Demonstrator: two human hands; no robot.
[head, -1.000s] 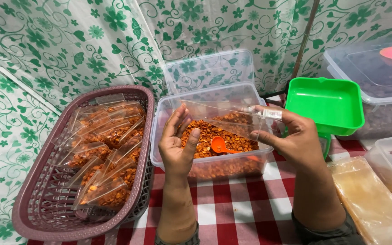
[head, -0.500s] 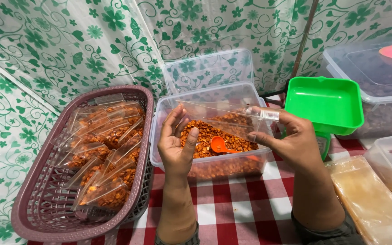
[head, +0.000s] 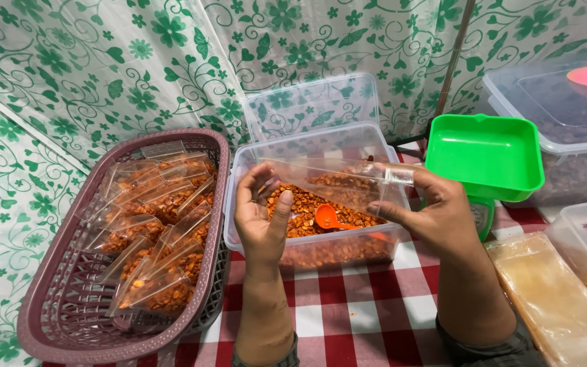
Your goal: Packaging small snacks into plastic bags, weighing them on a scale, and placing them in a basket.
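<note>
Holding a clear bag (head: 338,182) stretched between both hands, I keep it just above the tub (head: 375,146) of orange snack pieces near the middle of the surface (head: 348,319). My left hand (head: 261,214) pinches the bag's left end, fingers curled and thumb pointing up; my right hand (head: 429,207) grips the right end at the sealed strip between thumb and fingers. Inside the tub an orange scoop (head: 326,217) lies on the snack, below the bag. The tub's lid (head: 310,102) leans against the floral cloth behind it. At the left edge sits a maroon basket (head: 62,319) with filled bags (head: 157,231) piled in it, touching the tub's left side. Just right of the tub, a green tray (head: 484,153) rests on a scale, close behind my right hand. A stack of flat bags (head: 552,299) lies at the right edge beside my forearm.
</note>
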